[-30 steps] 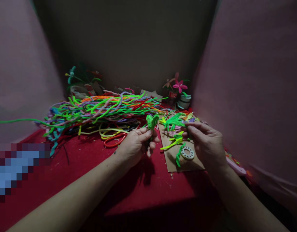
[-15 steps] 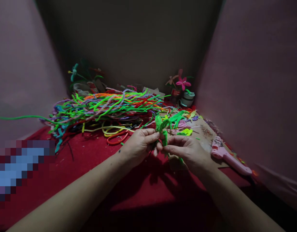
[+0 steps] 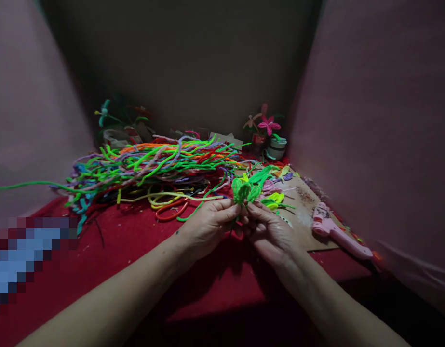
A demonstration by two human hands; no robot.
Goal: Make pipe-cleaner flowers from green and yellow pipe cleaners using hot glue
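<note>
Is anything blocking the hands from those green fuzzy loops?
Nothing visible is: the left hand and right hand both pinch the green fuzzy loops near their base. The pink tool lies off to the right.

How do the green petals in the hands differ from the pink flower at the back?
The green petals are held by the left hand and right hand; the pink flower stands at the back, untouched. The green petals bunch closely, while the pink flower spreads open. Both have petal-shaped lobes.
</note>
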